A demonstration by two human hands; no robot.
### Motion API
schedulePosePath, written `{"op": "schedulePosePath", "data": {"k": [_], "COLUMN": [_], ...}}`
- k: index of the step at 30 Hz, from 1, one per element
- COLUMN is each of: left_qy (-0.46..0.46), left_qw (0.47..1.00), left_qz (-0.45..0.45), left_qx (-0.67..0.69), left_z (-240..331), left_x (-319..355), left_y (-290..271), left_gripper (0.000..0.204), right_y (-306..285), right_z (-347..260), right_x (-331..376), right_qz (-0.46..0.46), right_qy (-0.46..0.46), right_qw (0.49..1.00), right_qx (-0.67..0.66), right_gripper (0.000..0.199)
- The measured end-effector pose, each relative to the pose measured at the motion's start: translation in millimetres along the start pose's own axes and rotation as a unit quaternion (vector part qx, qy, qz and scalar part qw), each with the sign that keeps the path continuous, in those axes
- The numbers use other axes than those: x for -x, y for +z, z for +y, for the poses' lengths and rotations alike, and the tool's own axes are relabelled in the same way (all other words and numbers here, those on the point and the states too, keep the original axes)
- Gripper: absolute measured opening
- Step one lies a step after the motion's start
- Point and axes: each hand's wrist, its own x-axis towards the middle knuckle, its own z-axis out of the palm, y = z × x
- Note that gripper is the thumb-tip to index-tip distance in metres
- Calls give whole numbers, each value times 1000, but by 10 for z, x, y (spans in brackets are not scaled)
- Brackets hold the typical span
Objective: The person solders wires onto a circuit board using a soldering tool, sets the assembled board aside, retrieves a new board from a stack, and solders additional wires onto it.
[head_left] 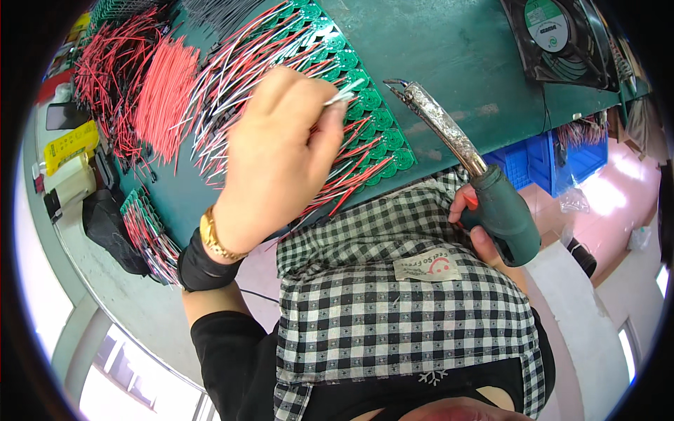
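My left hand point(277, 154) hovers over a row of small round green circuit boards point(372, 119) with red, white and black wires soldered to them. Its fingers pinch a thin silvery strand of solder wire point(345, 92) above the boards. My right hand point(477, 228) grips the dark green handle of a soldering iron point(502, 210), low at the bench edge near my checked apron. The iron's metal barrel point(439, 123) slants up and left, its tip just right of the boards and not touching them.
Bundles of red wires point(165, 95) lie on the green bench at the left, with another batch of wired boards point(151, 235) near the bench edge. A black fan point(558, 38) stands at the back right. Blue crates point(554, 158) sit below the bench. Yellow and white containers point(70, 161) stand far left.
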Motion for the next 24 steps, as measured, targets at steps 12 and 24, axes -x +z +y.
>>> {"op": "schedulePosePath", "data": {"k": [12, 24], "left_qy": [-48, -33], "left_qw": [998, 999], "left_qz": [-16, -19], "left_qx": [31, 23], "left_z": [-47, -114], "left_x": [69, 89], "left_y": [311, 305], "left_gripper": [9, 10], "right_y": [-80, -24], "right_z": [61, 107], "right_x": [25, -20], "right_qz": [-23, -20], "right_qy": [43, 29], "right_qw": [997, 999], "right_qx": [-66, -27], "right_gripper": [49, 49]}}
